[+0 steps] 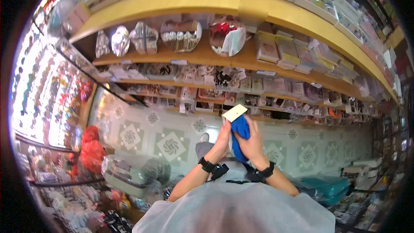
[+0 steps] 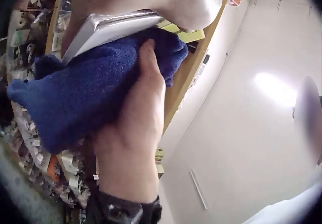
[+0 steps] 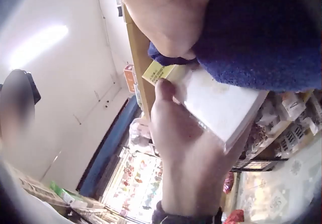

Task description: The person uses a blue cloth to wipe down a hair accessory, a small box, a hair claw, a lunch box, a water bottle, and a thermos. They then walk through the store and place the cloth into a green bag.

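In the head view my left hand grips a thick white packet in clear wrap with a pale yellow face. The right wrist view shows the packet's white side, with the left hand around it and its thumb near the yellow part. My right hand holds a bunched blue terry cloth against the packet. From the left wrist, the cloth lies along the packet, with the right thumb pressing on it. Cloth hides part of the packet.
Wooden shelves ahead carry heart-shaped and round mirrors, stacked notebooks and bins of small packaged goods. A wrapped green suitcase stands at lower left, near a red bag. To the right is a teal case. Tiled floor lies below.
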Demonstrator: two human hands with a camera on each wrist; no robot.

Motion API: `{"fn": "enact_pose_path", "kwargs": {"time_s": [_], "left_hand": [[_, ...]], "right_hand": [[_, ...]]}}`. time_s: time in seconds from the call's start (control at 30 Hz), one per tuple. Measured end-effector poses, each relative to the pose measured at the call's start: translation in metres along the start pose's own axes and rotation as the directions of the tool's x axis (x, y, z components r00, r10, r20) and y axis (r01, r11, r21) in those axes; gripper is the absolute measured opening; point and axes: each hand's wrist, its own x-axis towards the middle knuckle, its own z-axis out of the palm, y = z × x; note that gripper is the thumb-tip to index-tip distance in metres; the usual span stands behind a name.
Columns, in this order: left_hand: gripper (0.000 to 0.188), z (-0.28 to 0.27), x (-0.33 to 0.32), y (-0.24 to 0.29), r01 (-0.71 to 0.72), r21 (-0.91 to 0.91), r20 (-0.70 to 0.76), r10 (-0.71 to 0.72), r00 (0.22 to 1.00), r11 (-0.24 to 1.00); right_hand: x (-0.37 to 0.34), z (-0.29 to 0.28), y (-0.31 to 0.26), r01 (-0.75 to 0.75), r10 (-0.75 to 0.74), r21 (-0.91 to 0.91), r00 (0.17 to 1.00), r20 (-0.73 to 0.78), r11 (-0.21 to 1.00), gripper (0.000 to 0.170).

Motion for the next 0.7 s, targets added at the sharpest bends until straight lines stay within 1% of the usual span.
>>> {"fn": "enact_pose_path", "kwargs": {"time_s": [0.07,0.1,0.13,0.17,0.2,0.23,0.27,0.3,0.33,0.4,0.43,0.47,0.5,0.53,0.57,0.6,0.63,0.67,0.7], "left_hand": [[0.061,0.02,0.005,0.019,0.132,-0.084,0.065,-0.127,0.99,0.988],[0.061,0.025,0.008,0.022,0.208,-0.105,0.111,-0.196,0.974,0.972],[0.062,0.029,0.011,0.023,0.286,-0.123,0.155,-0.266,0.951,0.95],[0.063,0.019,0.022,-0.001,0.282,-0.047,0.08,-0.277,0.957,0.958],[0.065,0.028,0.024,-0.007,0.259,-0.004,0.069,-0.259,0.964,0.966],[0.065,0.037,0.023,-0.012,0.262,0.046,0.109,-0.265,0.958,0.964],[0.065,0.046,0.023,-0.016,0.257,0.093,0.151,-0.269,0.951,0.962],[0.065,0.059,0.021,-0.02,0.196,0.181,0.118,-0.22,0.968,0.964],[0.065,0.069,0.018,-0.021,0.26,0.142,0.116,-0.277,0.954,0.955],[0.066,0.084,0.022,-0.015,0.412,0.128,0.216,-0.431,0.876,0.902],[0.067,0.087,0.027,-0.015,0.378,0.151,0.222,-0.404,0.887,0.913],[0.068,0.09,0.035,-0.015,0.34,0.171,0.231,-0.373,0.899,0.925],[0.069,0.091,0.043,-0.016,0.3,0.187,0.241,-0.34,0.909,0.935],[0.065,0.086,0.054,-0.018,0.258,0.197,0.231,-0.301,0.925,0.946],[0.064,0.081,0.066,-0.019,0.303,0.149,0.225,-0.33,0.917,0.941],[0.062,0.083,0.077,-0.013,0.349,0.1,0.218,-0.363,0.906,0.932],[0.06,0.083,0.088,-0.014,0.369,0.02,0.292,-0.359,0.887,0.929],[0.059,0.083,0.096,-0.009,0.451,0.045,0.339,-0.438,0.833,0.892],[0.06,0.093,0.1,-0.007,0.4,0.09,0.305,-0.407,0.861,0.912]], "right_hand": [[-0.012,-0.007,-0.007,0.023,-0.023,0.052,1.0,-0.015,0.998,0.058],[-0.018,-0.011,0.0,-0.028,0.027,0.078,1.0,0.016,0.997,0.059],[-0.016,-0.019,0.002,-0.054,0.054,0.035,0.999,-0.001,0.998,0.06],[-0.016,-0.029,0.004,-0.087,0.087,-0.009,0.996,-0.016,0.996,0.06],[-0.018,-0.039,0.007,-0.126,0.124,-0.053,0.992,-0.029,0.991,0.061],[-0.015,-0.046,0.017,-0.119,0.111,-0.078,0.988,-0.107,0.99,0.062],[-0.013,-0.054,0.024,-0.171,0.149,-0.116,0.973,-0.177,0.978,0.06],[-0.011,-0.063,0.036,-0.218,0.179,-0.146,0.954,-0.242,0.965,0.06],[-0.009,-0.069,0.044,-0.267,0.206,-0.174,0.93,-0.305,0.948,0.059],[-0.005,-0.076,0.049,-0.284,0.214,-0.158,0.91,-0.356,0.946,0.059],[-0.004,-0.079,0.051,-0.292,0.216,-0.155,0.9,-0.378,0.944,0.059],[-0.002,-0.076,0.048,-0.298,0.252,-0.076,0.898,-0.36,0.952,0.058],[-0.003,-0.07,0.048,-0.259,0.227,-0.051,0.912,-0.342,0.965,0.058],[0.001,-0.066,0.044,-0.218,0.198,-0.028,0.926,-0.322,0.976,0.058],[0.003,-0.065,0.037,-0.207,0.21,0.041,0.937,-0.279,0.977,0.059],[0.006,-0.062,0.036,-0.184,0.186,0.035,0.943,-0.277,0.982,0.058],[0.011,-0.063,0.036,-0.197,0.196,0.024,0.944,-0.264,0.98,0.058],[0.016,-0.068,0.035,-0.208,0.204,0.01,0.946,-0.252,0.978,0.058],[0.024,-0.076,0.036,-0.238,0.221,-0.033,0.94,-0.259,0.971,0.058]]}}
